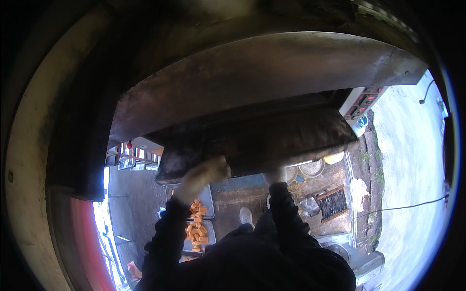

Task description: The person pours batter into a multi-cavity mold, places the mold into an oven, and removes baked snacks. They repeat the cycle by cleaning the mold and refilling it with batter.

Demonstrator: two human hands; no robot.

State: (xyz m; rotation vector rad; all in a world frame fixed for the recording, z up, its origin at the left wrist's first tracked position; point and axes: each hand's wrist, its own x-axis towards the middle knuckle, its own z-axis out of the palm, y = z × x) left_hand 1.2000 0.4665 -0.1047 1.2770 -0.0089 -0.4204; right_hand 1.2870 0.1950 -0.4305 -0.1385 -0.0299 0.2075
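In front of me is a dark metal panel [262, 142], which looks like the lowered door of an oven, with a dark opening behind it. My left hand [207, 176], in a pale glove, is motion-blurred over the panel's near left edge; whether its fingers hold anything is unclear. My right hand [275, 176], also gloved, is at the panel's near edge, its fingertips hidden there. Below my left forearm, metal trays [208, 192] bear many small orange-brown baked pieces [196, 232], which look like bread or cake.
A broad metal hood [262, 69] overhangs the opening. A control panel [365, 103] with red displays is at the right. Round lids or pans [312, 168] lie beyond my right hand. A wood-framed rack [332, 203] is on the floor, and a cable [400, 208] crosses at right.
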